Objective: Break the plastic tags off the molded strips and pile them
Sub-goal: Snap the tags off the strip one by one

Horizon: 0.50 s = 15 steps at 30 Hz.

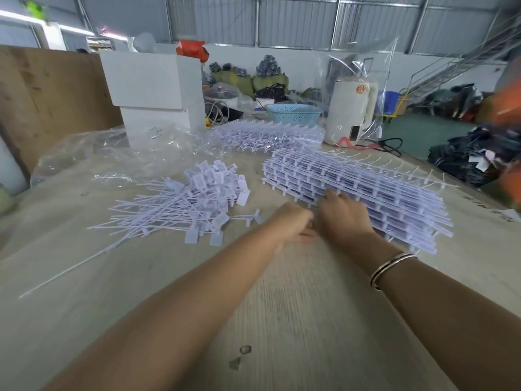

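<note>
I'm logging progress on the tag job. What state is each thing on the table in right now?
Loose tags: broken off, heaped left of the hands.
Near strip stack: tags still attached, stacked flat.
Far strip stack: untouched, behind the near one.
Right hand: on the near stack's front edge; grip blurred.
Left hand: beside the right, blurred, grip unclear.
Plastic bag: crumpled, lying open.
Basket: upright at the back.
</note>
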Tool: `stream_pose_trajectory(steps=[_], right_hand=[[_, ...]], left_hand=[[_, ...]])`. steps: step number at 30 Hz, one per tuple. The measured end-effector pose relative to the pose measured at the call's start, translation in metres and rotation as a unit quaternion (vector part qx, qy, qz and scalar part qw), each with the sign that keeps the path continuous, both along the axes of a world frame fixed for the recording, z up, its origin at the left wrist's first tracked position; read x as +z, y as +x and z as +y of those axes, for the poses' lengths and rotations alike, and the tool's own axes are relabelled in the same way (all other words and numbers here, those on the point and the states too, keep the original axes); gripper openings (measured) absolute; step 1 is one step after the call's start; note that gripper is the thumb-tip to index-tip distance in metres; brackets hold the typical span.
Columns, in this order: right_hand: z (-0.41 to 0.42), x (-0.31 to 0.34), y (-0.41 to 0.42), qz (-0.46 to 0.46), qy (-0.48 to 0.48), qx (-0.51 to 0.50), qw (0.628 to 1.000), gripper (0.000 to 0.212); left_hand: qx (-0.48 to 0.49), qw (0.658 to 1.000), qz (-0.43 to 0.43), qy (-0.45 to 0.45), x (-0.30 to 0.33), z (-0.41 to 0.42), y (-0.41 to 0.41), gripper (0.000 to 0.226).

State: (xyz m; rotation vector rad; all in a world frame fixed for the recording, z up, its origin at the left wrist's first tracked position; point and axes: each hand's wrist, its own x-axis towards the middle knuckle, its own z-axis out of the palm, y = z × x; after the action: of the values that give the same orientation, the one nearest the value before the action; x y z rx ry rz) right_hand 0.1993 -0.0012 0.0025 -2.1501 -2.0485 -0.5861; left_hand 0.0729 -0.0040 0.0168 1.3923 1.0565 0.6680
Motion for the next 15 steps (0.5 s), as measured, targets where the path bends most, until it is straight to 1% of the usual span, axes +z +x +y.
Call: stream_pose_trajectory(steps=[1, 2, 3, 4, 6, 7, 8, 9, 11, 12, 13, 15], right_hand=[[0.001, -0.002, 0.001, 0.012, 0.008, 0.008, 1.0, 0.025], [0.001, -0.003, 0.002, 0.029, 0.016, 0.019, 0.999, 0.022], [0.001, -0.004, 0.004, 0.048, 0.022, 0.032, 0.998, 0.02], [0.002, -0.005, 0.007, 0.063, 0.026, 0.046, 0.997, 0.019], [0.004, -0.007, 0.013, 0.097, 0.016, 0.072, 0.993, 0.019], [0.005, -0.007, 0.016, 0.132, 0.009, 0.082, 0.988, 0.02], [0.007, -0.005, 0.019, 0.186, 0.003, 0.093, 0.978, 0.02], [0.009, -0.002, 0.02, 0.256, -0.007, 0.101, 0.961, 0.021], [0.011, 0.005, 0.019, 0.4, -0.041, 0.108, 0.909, 0.026], [0.012, 0.007, 0.018, 0.452, -0.062, 0.106, 0.884, 0.028], [0.013, 0.007, 0.016, 0.48, -0.084, 0.099, 0.867, 0.031], [0.014, 0.008, 0.015, 0.481, -0.127, 0.086, 0.863, 0.041]], left_hand=[[0.035, 0.992, -0.088, -0.08, 0.0, 0.007, 0.009, 0.021], [0.068, 0.978, -0.149, -0.125, 0.0, 0.014, 0.017, 0.023], [0.095, 0.966, -0.186, -0.151, -0.002, 0.022, 0.023, 0.024], [0.115, 0.958, -0.204, -0.163, -0.003, 0.027, 0.028, 0.024], [0.138, 0.954, -0.207, -0.168, -0.004, 0.034, 0.035, 0.024], [0.14, 0.955, -0.199, -0.167, -0.005, 0.037, 0.038, 0.025], [0.138, 0.958, -0.189, -0.167, -0.004, 0.039, 0.04, 0.026], [0.134, 0.96, -0.178, -0.168, -0.003, 0.04, 0.041, 0.025], [0.133, 0.962, -0.16, -0.174, -0.003, 0.043, 0.042, 0.021], [0.139, 0.963, -0.153, -0.175, -0.002, 0.044, 0.042, 0.017], [0.148, 0.962, -0.151, -0.172, -0.002, 0.045, 0.042, 0.014], [0.175, 0.961, -0.152, -0.151, -0.004, 0.043, 0.043, 0.01]])
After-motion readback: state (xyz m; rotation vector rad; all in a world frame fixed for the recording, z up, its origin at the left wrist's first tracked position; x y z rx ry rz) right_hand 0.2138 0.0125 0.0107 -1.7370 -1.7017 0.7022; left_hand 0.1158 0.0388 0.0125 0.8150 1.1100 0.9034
